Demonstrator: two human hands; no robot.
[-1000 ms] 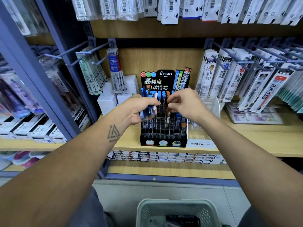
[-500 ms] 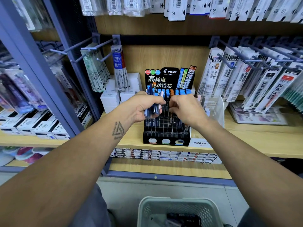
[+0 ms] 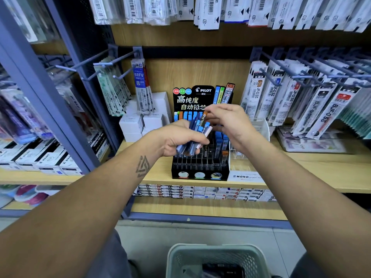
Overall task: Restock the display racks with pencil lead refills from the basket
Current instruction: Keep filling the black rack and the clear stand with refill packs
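Left hand (image 3: 178, 140) grips several refills (image 3: 193, 135); right hand (image 3: 226, 119) pinches one.

A wooden shelf board (image 3: 301, 167) runs across the middle of the frame, with a wood back panel (image 3: 190, 73) behind it. A blue-grey metal upright (image 3: 40, 93) slants through the left of the frame, dividing off another shelf bay. Metal pegs (image 3: 313, 69) jut from a dark rail in the upper right, hung with packaged pen refills (image 3: 321, 109). White boxes (image 3: 138, 121) stack left of centre. A lower wooden shelf (image 3: 200, 209) sits beneath, and pale floor tiles (image 3: 152, 243) fill the bottom. Lighting is even and indoor.
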